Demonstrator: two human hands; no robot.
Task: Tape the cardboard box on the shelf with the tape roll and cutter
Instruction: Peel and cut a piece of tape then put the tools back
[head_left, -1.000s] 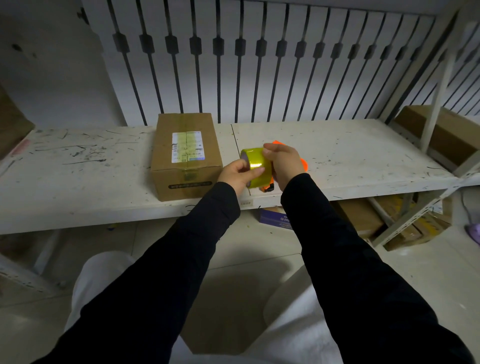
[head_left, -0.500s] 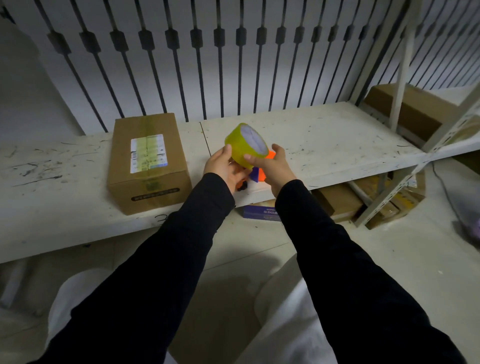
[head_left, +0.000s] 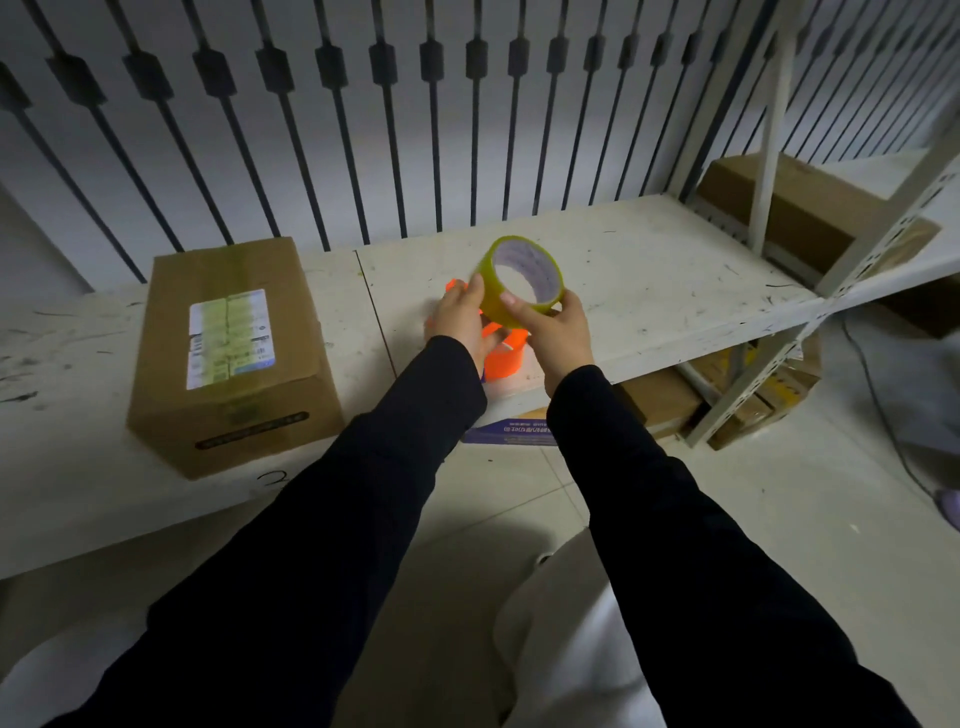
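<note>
Box (head_left: 228, 353) sits closed on the white shelf (head_left: 649, 291), left of both hands, with its near bottom edge close to the shelf's front lip. It's got yellowish tape already running down the middle of the top, right over a white label (head_left: 231, 338) (printed, but way too small for me to read). There's a dark strip of print on the front face too, also unreadable.

Tape roll (head_left: 522, 280) is up off the shelf, tilted so you look into the core. Left hand (head_left: 460, 322) has fingers wrapped on the roll's left side, right hand (head_left: 553, 330) pinches the lower right rim with the thumb on the outer band. So both are grasping the roll. The core has faint purple print inside, can't make it out.

Orange cutter (head_left: 501, 356) is just under the hands, partly hidden by the left wrist. Can't tell if it's resting on the shelf or attached to the roll.

Room-wise: the shelf right of the hands is bare out to the angled metal upright (head_left: 852, 280), and there's a seam (head_left: 371, 306) in the boards between box and hands. Lots of scuffs on the shelf. Behind it all is a white wall with black bars (head_left: 395, 145). Another carton (head_left: 810, 213) sits on the next shelf to the far right, and under the shelf there's a blue box (head_left: 511, 431) with white lettering I can't read.
</note>
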